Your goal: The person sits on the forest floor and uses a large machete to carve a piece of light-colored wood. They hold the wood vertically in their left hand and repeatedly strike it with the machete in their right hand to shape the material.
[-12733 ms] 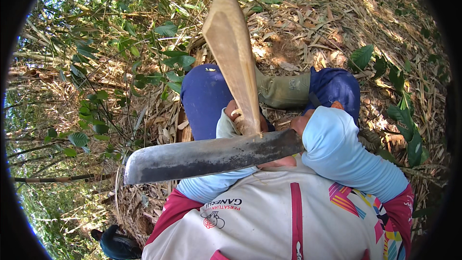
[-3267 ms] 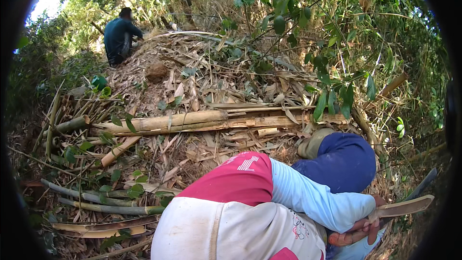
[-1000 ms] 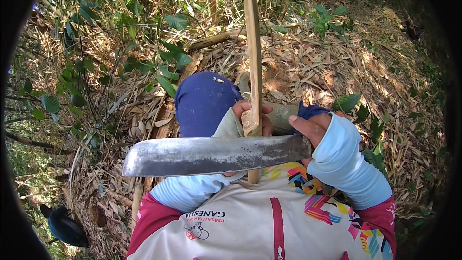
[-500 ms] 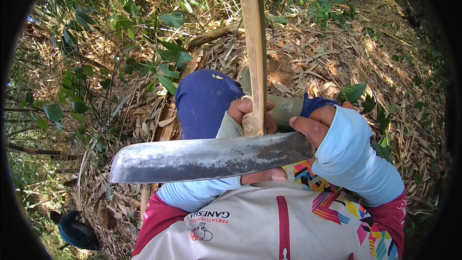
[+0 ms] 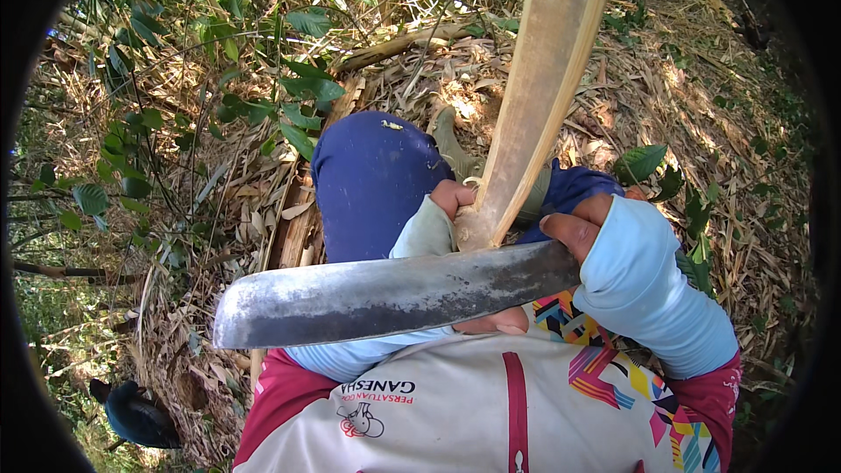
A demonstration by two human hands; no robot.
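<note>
A wide steel machete blade lies nearly level across the front of my chest, its squared tip toward the left. My right hand is closed at the blade's right end; the handle is hidden by the hand and sleeve. Behind the blade, my left hand grips a pale, flat carved piece of wood by its narrow lower end. The wood leans up and to the right, its broad face showing. Its lower end meets the blade's upper edge. My left thumb side shows below the blade.
My bent knee in blue trousers rises just beyond the blade. Dry leaves and bamboo litter cover the ground. Leafy green stems stand at the left, and a fallen stick lies ahead. A dark rounded thing is at lower left.
The wood has tilted to the right and turned, so its broad face shows instead of its narrow side. The machete blade has shifted slightly right and down.
</note>
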